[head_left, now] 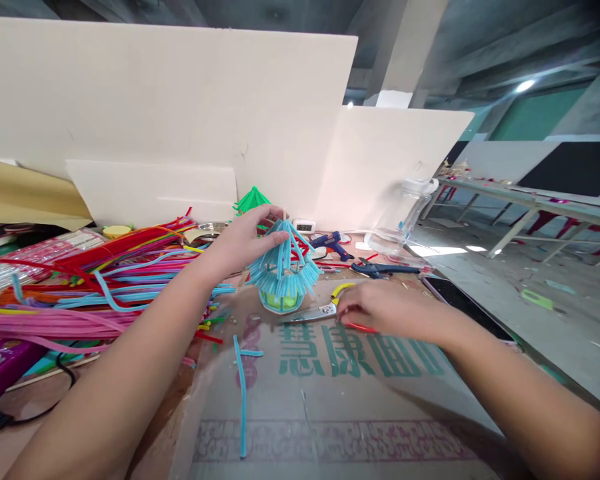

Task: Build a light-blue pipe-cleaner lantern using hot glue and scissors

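My left hand (243, 241) grips the top of a small pavilion-shaped model (283, 270) made of light blue pipe cleaners, with a green base, standing on a sheet of cardboard (330, 400). My right hand (380, 308) rests low on the cardboard just right of the model, fingers curled around pliers (314, 313) with red and yellow handles; the metal jaws point left toward the model's base. A loose blue pipe cleaner (242, 393) lies on the cardboard in front.
A heap of coloured pipe cleaners (95, 280) covers the table's left side. Behind the model lie a blue glue gun (333, 243), a small digital clock (304, 227), a green pipe-cleaner piece (251, 199) and a clear plastic jar (403, 213). White boards (180, 120) stand at the back.
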Action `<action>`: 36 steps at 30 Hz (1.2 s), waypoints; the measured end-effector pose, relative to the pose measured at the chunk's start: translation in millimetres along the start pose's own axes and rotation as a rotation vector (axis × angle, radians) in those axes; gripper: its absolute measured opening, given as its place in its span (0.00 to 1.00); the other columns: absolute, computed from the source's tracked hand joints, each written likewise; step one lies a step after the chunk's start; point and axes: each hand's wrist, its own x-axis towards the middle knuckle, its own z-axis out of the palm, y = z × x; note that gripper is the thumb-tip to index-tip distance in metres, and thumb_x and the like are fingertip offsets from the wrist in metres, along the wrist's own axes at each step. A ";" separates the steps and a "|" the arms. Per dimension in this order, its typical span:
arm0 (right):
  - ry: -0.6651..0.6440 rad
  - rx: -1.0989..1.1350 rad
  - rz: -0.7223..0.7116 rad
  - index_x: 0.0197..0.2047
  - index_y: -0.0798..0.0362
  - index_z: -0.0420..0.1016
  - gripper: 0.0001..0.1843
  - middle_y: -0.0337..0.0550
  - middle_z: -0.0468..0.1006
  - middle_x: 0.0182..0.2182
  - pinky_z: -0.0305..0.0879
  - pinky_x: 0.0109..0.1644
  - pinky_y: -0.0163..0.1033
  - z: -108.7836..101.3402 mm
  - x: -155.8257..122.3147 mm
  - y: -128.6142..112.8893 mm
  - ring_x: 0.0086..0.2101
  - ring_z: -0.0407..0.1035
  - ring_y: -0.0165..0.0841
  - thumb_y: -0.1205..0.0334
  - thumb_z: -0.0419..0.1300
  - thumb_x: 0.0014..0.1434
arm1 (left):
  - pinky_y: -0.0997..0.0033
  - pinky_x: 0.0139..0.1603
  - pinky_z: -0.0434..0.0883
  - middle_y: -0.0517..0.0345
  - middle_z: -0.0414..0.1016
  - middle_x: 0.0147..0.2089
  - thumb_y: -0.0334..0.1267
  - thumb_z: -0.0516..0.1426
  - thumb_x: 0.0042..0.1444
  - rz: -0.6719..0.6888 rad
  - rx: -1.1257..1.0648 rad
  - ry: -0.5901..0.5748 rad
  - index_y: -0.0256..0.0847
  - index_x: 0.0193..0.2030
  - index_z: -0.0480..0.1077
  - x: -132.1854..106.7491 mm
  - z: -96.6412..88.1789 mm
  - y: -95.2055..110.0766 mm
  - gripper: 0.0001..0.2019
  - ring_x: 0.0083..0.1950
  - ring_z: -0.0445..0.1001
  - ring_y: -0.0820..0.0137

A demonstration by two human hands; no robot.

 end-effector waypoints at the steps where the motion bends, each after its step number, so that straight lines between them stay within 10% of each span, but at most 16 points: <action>1: -0.004 0.028 -0.049 0.36 0.49 0.80 0.10 0.40 0.80 0.31 0.61 0.37 0.35 4.5 2.7 -16.4 0.33 0.73 0.33 0.59 0.57 0.64 | 0.64 0.52 0.71 0.53 0.73 0.52 0.45 0.58 0.58 -0.004 0.003 -0.003 0.42 0.52 0.68 -0.3 0.3 1.0 0.17 0.51 0.73 0.65; 5: 0.189 0.030 -0.139 0.53 0.49 0.73 0.19 0.44 0.79 0.43 0.60 0.35 0.36 45.0 34.9 -75.9 0.38 0.73 0.36 0.48 0.57 0.64 | 0.66 0.52 0.70 0.54 0.73 0.53 0.45 0.58 0.58 -0.003 0.021 0.001 0.42 0.52 0.68 -1.5 0.6 5.6 0.17 0.51 0.73 0.66; 10: 0.242 -0.101 -0.230 0.44 0.53 0.73 0.09 0.42 0.76 0.42 0.56 0.30 0.36 82.2 73.6 -89.9 0.35 0.72 0.32 0.60 0.53 0.67 | 0.66 0.52 0.70 0.54 0.73 0.53 0.44 0.58 0.58 -0.004 0.012 -0.003 0.41 0.52 0.68 -1.3 -0.4 5.3 0.17 0.52 0.73 0.65; 17: 0.237 -0.312 -0.161 0.45 0.56 0.69 0.09 0.44 0.75 0.36 0.53 0.29 0.40 66.7 31.7 -72.2 0.30 0.68 0.34 0.70 0.58 0.59 | 0.62 0.54 0.70 0.53 0.74 0.53 0.45 0.58 0.57 0.027 0.015 0.010 0.41 0.52 0.68 0.1 1.0 0.5 0.18 0.53 0.73 0.64; 22: 0.298 -0.310 -0.493 0.63 0.49 0.58 0.22 0.42 0.74 0.40 0.56 0.33 0.39 67.2 31.4 -92.8 0.32 0.65 0.33 0.64 0.53 0.67 | 0.62 0.53 0.71 0.52 0.73 0.54 0.46 0.57 0.58 0.004 0.044 -0.013 0.41 0.53 0.68 -0.4 0.6 2.1 0.18 0.54 0.72 0.64; 28: 0.356 -0.376 -0.721 0.38 0.53 0.70 0.07 0.40 0.73 0.38 0.59 0.36 0.40 79.1 57.8 -105.5 0.34 0.65 0.33 0.65 0.52 0.67 | 0.60 0.54 0.71 0.52 0.73 0.56 0.49 0.56 0.58 -0.040 0.044 -0.016 0.42 0.54 0.67 -1.8 -0.6 4.6 0.20 0.56 0.72 0.62; 36: 0.597 0.101 -0.668 0.42 0.56 0.69 0.07 0.45 0.76 0.35 0.64 0.48 0.39 63.8 46.1 -97.6 0.37 0.66 0.32 0.65 0.51 0.63 | 0.62 0.56 0.70 0.51 0.73 0.57 0.48 0.57 0.59 -0.074 0.039 -0.040 0.41 0.58 0.66 -2.7 -0.8 5.9 0.23 0.57 0.72 0.62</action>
